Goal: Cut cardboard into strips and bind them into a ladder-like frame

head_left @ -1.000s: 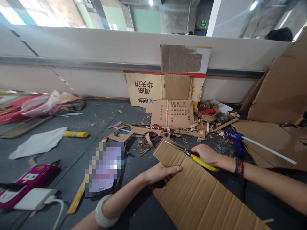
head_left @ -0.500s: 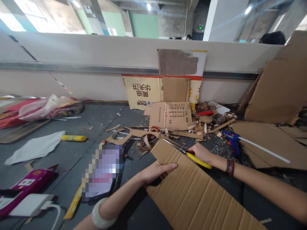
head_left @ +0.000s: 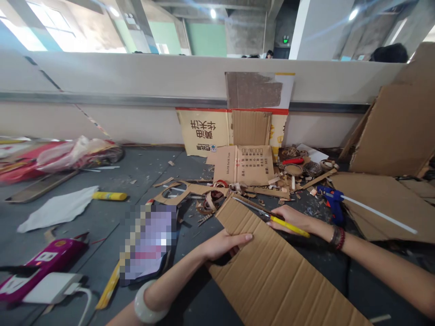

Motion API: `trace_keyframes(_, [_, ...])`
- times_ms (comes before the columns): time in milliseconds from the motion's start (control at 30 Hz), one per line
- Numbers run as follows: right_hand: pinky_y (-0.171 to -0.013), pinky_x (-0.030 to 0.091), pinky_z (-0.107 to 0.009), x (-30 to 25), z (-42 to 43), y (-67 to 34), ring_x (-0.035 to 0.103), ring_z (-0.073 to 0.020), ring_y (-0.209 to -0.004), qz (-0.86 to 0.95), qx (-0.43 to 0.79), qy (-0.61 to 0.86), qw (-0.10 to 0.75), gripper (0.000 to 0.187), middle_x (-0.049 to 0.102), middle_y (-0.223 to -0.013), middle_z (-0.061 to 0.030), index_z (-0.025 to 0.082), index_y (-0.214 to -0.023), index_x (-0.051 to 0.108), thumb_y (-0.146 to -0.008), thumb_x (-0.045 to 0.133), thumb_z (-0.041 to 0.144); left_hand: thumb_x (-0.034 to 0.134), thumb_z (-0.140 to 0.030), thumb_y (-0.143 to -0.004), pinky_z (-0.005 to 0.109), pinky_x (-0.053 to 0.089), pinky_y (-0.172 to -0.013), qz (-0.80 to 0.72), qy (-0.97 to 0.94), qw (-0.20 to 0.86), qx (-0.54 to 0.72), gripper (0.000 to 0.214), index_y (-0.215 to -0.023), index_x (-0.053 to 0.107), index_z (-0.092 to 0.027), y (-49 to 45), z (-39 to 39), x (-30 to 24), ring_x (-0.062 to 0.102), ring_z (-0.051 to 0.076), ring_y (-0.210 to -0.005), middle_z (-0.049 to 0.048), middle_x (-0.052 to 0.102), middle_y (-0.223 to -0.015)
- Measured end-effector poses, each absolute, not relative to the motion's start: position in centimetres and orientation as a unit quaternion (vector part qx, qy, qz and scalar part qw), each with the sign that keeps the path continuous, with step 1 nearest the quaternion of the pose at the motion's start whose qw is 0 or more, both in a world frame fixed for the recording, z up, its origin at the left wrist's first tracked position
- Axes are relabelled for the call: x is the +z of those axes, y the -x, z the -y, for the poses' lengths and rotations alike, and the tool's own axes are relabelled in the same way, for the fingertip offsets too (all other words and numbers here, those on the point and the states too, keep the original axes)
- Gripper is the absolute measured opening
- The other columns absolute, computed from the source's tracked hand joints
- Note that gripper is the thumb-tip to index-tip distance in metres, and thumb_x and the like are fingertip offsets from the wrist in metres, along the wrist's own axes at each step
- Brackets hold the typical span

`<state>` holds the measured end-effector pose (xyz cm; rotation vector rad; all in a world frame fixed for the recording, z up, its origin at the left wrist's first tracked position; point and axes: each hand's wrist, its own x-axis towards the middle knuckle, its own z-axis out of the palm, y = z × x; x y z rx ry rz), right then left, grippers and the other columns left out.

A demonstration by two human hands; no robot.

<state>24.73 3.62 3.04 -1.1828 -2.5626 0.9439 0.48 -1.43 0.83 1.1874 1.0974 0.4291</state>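
Note:
My left hand grips a long ribbed piece of brown cardboard by its left edge, thumb on top and the fingers curled underneath. The piece slants from the middle of the table down toward me at lower right. In my right hand is a pair of yellow-handled scissors, seen nearly edge-on. Their blades lie along the cardboard's upper right edge, near its far end, pointing up and left. My right fingers are partly hidden by the handle.
Cardboard scraps and rolled strips lie just beyond the piece. A blue glue gun rests at right near large cardboard sheets. Left are a phone, a yellow glue stick and a purple power strip.
My right hand and the scissors have shifted slightly right, the handle swinging a little. The left hand keeps its hold on the cardboard. The whole view has shifted slightly.

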Motion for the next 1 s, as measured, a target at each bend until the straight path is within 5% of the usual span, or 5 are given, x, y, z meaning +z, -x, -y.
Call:
trace_keyframes(333, [-0.046, 0.025, -0.021, 2.6, -4.4, -22.7, 0.046, -0.0098, -0.046, 0.881, 0.182, 0.432, 0.073, 0.046, 0.055, -0.049, -0.0024, 0.014, -0.058, 0.061, -0.081, 0.045, 0.049, 0.065, -0.054, -0.062, 0.021, 0.036, -0.046, -0.497, -0.529, 0.673, 0.146, 0.044, -0.074, 0.064, -0.012, -0.8, 1.6, 1.4, 0.046, 0.010, -0.049, 0.0011, 0.057, -0.059])
trace_keyframes(500, [-0.045, 0.022, -0.022, 2.5, -4.7, -22.9, 0.044, -0.0099, -0.045, 0.863, 0.144, 0.470, 0.119, 0.050, 0.052, -0.046, -0.0019, 0.014, -0.054, 0.060, -0.080, 0.046, 0.054, 0.065, -0.051, -0.065, 0.021, 0.038, -0.049, -0.476, -0.548, 0.663, 0.185, 0.045, -0.088, 0.064, -0.012, -0.4, 1.3, 1.2, 0.052, 0.012, -0.058, 0.0040, 0.063, -0.074])
trace_keyframes(700, [-0.044, 0.020, -0.019, 7.5, -5.8, -25.4, 0.032, -0.0066, -0.047, 0.827, 0.155, 0.490, 0.227, 0.047, 0.036, -0.048, 0.0046, 0.014, -0.056, 0.056, -0.075, 0.050, 0.056, 0.063, -0.051, -0.067, 0.023, 0.039, -0.049, -0.559, -0.509, 0.602, 0.258, 0.049, -0.093, 0.062, -0.010, 1.6, -0.8, 1.2, 0.055, 0.014, -0.058, 0.0075, 0.065, -0.078])
trace_keyframes(1000, [-0.049, 0.025, -0.022, 12.4, -4.2, -26.4, 0.039, -0.0089, -0.051, 0.805, 0.037, 0.516, 0.289, 0.041, 0.047, -0.055, 0.0016, 0.016, -0.061, 0.051, -0.076, 0.051, 0.054, 0.062, -0.047, -0.070, 0.024, 0.047, -0.057, -0.564, -0.507, 0.578, 0.300, 0.050, -0.102, 0.055, -0.010, 1.9, -1.8, 1.9, 0.061, 0.018, -0.074, 0.0107, 0.063, -0.091])
